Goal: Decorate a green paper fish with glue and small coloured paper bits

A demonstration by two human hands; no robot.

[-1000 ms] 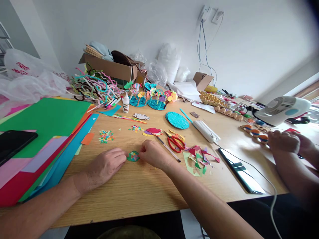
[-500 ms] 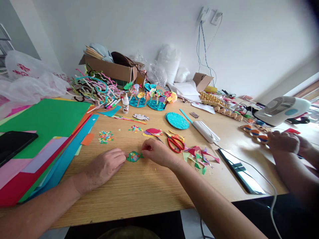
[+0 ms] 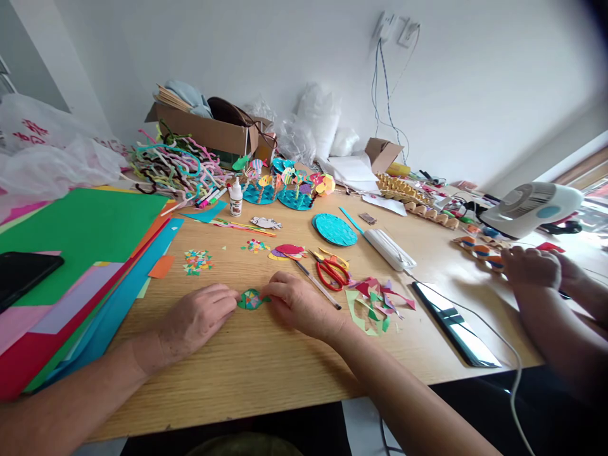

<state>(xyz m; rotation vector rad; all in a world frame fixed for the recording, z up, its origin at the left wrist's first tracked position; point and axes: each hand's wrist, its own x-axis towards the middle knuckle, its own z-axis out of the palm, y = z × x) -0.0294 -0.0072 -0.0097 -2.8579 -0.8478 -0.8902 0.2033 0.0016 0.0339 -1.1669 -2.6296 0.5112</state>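
Observation:
A small green paper fish (image 3: pixel 251 299) decorated with colourful triangular scraps lies on the wooden table between my two hands. My left hand (image 3: pixel 198 320) rests on the table with its fingers drawn together, the fingertips at the fish's left end. At the tail on the right, my right hand (image 3: pixel 300 306) pinches with thumb and fingers. Beyond the left hand is a heap of tiny paper pieces (image 3: pixel 197 261), and a second small heap (image 3: pixel 255 246) sits past the fish. Stacked paper ovals (image 3: pixel 291 251), a slim pen-like stick (image 3: pixel 319 286) and red-handled scissors (image 3: pixel 332 275) are near my right hand.
Coloured paper sheets (image 3: pixel 90 228) and a black phone (image 3: pixel 28 275) lie on the left. Paper offcuts (image 3: pixel 380 297), a tablet-like device (image 3: pixel 456 324) and a cable are on the right. A glue bottle (image 3: pixel 236 198) stands farther back. Another person's hands (image 3: pixel 532 269) work at the right.
My right hand has shifted off the pen-like stick, which now shows whole, and its fingers have closed in on the fish's tail. My left hand stays at the fish. The view has shifted slightly.

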